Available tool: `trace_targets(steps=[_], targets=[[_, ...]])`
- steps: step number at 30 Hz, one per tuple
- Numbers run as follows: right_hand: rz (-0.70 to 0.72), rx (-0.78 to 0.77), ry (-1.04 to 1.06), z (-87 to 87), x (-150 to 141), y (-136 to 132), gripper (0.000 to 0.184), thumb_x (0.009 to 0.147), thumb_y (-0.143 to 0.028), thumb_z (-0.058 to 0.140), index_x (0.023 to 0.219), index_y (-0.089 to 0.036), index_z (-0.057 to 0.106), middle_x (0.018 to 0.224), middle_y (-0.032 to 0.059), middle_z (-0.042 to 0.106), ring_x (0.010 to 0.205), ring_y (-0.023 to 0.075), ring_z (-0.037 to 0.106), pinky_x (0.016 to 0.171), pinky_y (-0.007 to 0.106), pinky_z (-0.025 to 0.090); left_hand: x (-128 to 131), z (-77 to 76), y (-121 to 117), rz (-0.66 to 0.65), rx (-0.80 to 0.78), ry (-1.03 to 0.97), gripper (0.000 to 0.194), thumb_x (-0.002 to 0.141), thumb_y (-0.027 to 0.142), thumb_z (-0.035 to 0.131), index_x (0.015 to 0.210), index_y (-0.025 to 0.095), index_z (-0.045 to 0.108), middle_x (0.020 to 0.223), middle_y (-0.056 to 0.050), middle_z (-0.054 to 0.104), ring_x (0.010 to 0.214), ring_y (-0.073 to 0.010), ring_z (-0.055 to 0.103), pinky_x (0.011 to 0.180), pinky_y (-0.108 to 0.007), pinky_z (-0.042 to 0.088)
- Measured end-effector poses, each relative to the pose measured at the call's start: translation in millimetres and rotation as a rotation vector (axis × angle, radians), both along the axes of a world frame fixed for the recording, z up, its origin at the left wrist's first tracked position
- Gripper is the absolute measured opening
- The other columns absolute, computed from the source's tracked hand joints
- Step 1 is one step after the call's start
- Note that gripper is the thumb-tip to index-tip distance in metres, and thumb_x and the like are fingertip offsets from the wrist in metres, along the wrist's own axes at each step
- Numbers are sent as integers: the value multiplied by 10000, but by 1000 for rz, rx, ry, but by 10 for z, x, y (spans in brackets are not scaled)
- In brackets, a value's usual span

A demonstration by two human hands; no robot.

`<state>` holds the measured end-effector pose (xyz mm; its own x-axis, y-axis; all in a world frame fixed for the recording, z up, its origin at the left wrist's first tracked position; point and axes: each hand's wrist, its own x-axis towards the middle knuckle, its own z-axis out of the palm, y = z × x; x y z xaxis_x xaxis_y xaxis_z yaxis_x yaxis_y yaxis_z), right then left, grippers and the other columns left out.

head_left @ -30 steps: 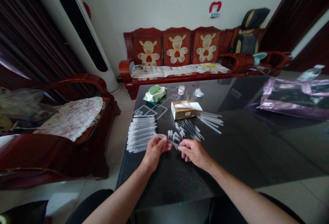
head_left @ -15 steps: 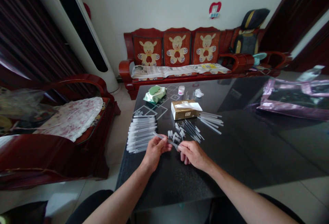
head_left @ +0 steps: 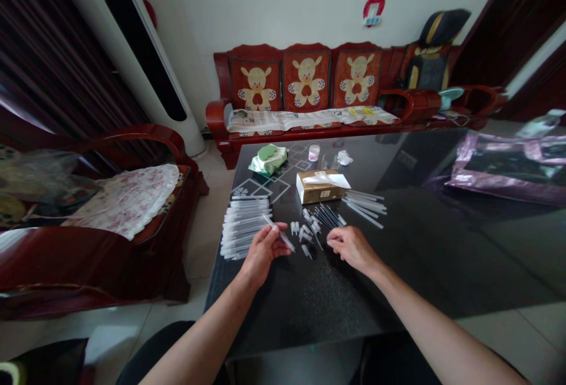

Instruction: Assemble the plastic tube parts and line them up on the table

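Tube (head_left: 287,242) pinched in the left hand (head_left: 266,246), above the table (head_left: 305,308)! Right hand (head_left: 349,247) curled by dark rods (head_left: 325,216), can't tell if gripping; caps (head_left: 306,233) lie between, 1 box (head_left: 319,196) beyond.

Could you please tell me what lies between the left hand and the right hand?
In the head view, small whitish caps and a thin dark rod lie on the table there, and a pale tube juts from the left hand.

Nothing can be read: the label (head_left: 325,194) on the gold tissue box (head_left: 313,195) is too small and blurred.
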<state>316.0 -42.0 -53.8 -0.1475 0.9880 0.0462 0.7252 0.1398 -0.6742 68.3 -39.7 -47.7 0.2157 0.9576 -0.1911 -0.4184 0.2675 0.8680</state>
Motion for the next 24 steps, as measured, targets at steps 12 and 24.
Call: trace_targets(steps=[12,24], targets=[[60,82,-435,8,-172,-44,181,863,-241,525,889,-235,704,849,50,731,827,211,670,693,267,405,44,-18,-101,-226,8,100,405,780,405,666,1084,143,608,751,-27,614,587,-123,617,519,-214,483],[-50,138,-398,87,-71,66,200,880,-247,518,925,-230,712,850,33,741,834,192,679,723,255,416,11,-47,-143,-227,-1,129,437,774,419,654,1111,150,584,819,-51,636,669,-162,648,584,-264,505]])
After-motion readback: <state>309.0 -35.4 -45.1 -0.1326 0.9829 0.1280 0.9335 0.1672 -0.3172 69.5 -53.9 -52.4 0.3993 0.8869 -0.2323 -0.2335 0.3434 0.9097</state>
